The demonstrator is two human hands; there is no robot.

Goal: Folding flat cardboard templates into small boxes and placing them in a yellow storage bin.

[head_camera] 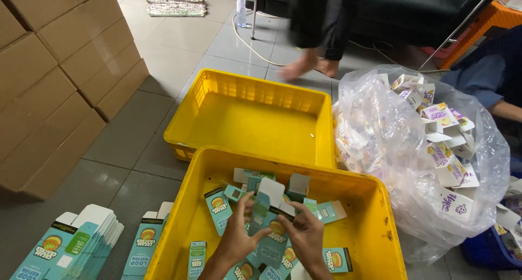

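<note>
The teal carton (270, 220) sits between both hands, held upright over the near yellow crate (375, 225), its white top flap open. From my seat I see the left hand (237, 237) with fingers curled around the carton's left edge, thumb pressed on its face, pinching it. The right hand (308, 236) grips the right side the same way, fingers closed on the card.

Inside the near crate lie several more folded teal cartons (217, 208), scattered loose across the bottom, some with white flaps standing up, some lying flat. The far yellow crate (244, 95), touching the near one along its rim, shows a bare floor apart from a tiny speck.

To the right, a large clear plastic bag (380, 138) bulges with assembled white and purple cartons (440, 117), heaped up past the bag's open mouth. On the floor left of the near crate are stacks of flat teal carton blanks (76, 247), fanned slightly. Brown cardboard boxes (60, 68) are stacked along the left wall.

Another person's bare feet (310, 68) stand beyond the far crate, and a blue sleeve (484, 78) shows at the right edge.
</note>
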